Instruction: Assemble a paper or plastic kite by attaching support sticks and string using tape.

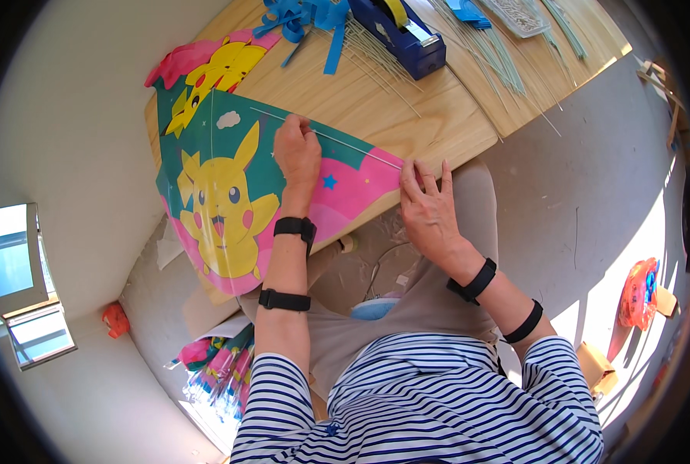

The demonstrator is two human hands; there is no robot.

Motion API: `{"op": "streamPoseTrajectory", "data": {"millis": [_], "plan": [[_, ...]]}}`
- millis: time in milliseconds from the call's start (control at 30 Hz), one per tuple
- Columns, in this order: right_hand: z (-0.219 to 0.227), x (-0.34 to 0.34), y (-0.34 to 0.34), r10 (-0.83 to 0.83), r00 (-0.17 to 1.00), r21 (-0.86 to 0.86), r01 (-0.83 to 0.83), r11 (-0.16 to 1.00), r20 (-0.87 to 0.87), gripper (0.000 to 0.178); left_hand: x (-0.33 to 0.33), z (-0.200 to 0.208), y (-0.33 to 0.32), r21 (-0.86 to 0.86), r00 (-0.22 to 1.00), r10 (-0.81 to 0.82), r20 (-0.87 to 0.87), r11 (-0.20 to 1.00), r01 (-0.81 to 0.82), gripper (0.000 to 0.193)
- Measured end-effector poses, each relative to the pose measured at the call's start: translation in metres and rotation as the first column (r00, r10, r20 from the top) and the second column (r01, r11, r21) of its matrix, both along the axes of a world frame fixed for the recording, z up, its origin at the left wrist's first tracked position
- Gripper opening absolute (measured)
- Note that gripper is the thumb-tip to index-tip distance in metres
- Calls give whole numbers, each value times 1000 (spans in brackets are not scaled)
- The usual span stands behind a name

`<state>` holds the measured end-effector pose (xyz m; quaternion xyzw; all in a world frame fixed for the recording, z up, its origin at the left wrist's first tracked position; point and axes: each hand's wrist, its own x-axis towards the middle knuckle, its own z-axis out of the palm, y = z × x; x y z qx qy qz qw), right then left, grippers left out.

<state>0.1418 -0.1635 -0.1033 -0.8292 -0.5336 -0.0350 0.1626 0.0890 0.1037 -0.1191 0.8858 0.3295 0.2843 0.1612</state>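
A kite sheet [283, 203], green and pink with a big yellow cartoon creature, lies at the table's near left edge. Along its upper right edge runs a thin white rod [349, 145]. My left hand [298, 158] rests over the sheet, its fingers closed on the rod near the rod's far end. At the sheet's right corner, my right hand [431, 213] grips the kite where the rod ends, the fingertips on top and slightly apart. What the right thumb does is hidden.
The wooden table [453, 127] carries a blue tape dispenser [407, 35], blue ribbons [306, 19], loose rods [368, 54] and a clear box [521, 14] of small pieces. Another printed sheet [221, 66] lies at the far left. Bundled kites [225, 363] stand below left.
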Motion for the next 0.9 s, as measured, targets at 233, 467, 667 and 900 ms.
{"op": "streamPoseTrajectory", "data": {"millis": [233,467,667,900], "plan": [[2,0,0,4,1000,-1,-4,1000,-9,40,1,1,-3,17,1000,-10,-14,1000,10,13],[1,0,0,0,1000,-6,0,1000,-2,41,2,1,-4,17,1000,-6,-24,1000,7,12],[0,0,0,-4,1000,0,4,1000,4,40,1,2,-4,16,1000,-12,-23,1000,12,13],[3,0,-1,4,1000,-9,-4,1000,-19,40,-3,13,-15,-44,999,-36,-10,998,36,14]]}}
